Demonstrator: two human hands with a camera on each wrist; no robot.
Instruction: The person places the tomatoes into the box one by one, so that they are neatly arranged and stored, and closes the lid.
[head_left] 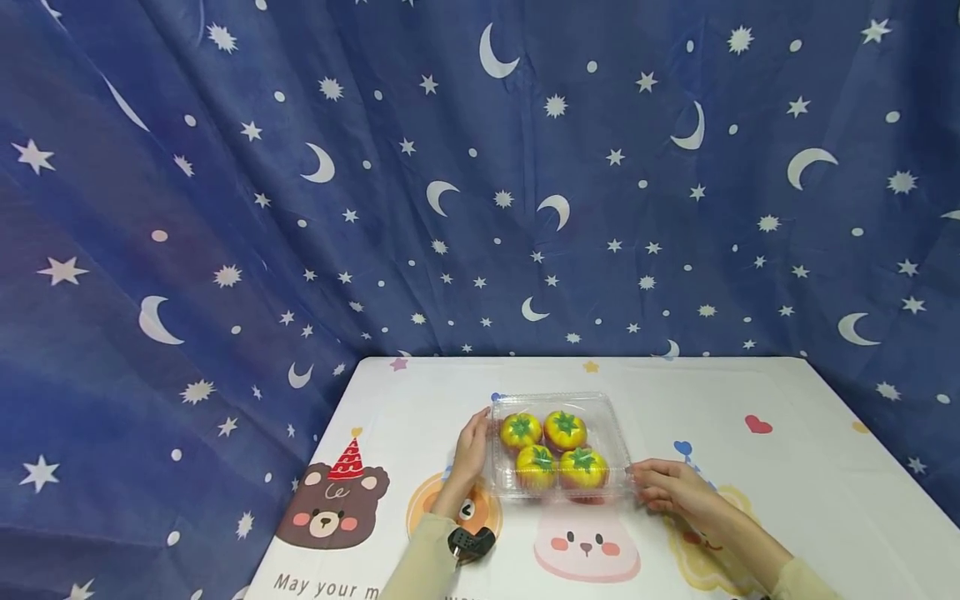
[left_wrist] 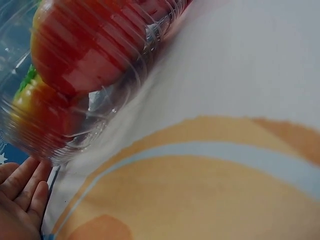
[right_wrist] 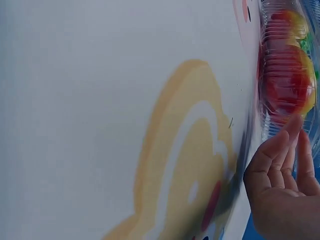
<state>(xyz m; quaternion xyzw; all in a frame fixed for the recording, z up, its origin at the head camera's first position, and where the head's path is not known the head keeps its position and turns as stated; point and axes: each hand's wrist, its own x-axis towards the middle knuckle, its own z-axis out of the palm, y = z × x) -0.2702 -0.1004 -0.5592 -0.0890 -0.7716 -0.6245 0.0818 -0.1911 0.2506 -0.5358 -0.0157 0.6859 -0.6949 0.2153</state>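
Observation:
A clear plastic clamshell box point(head_left: 617, 425) sits in the middle of the table, its ribbed side close up in the left wrist view. Inside it are several glossy red-and-yellow fruits point(head_left: 585, 468) with green leafy tops, like persimmons or tomatoes. My left hand point(head_left: 470, 450) lies along the box's left side, its fairly straight fingers point(left_wrist: 22, 182) touching the end wall. At the front right corner, my right hand point(head_left: 670, 487) touches the box with its fingertips; those fingers point(right_wrist: 275, 150) are loosely bent. Part of each hand is turned away from the head view.
The table point(head_left: 420, 392) has a white cloth printed with a bear point(head_left: 330, 508), other cartoon animals and lettering. A dark blue curtain point(head_left: 480, 250) with moons and stars hangs behind the table and along its left. A black strap device point(head_left: 471, 542) is on my left wrist.

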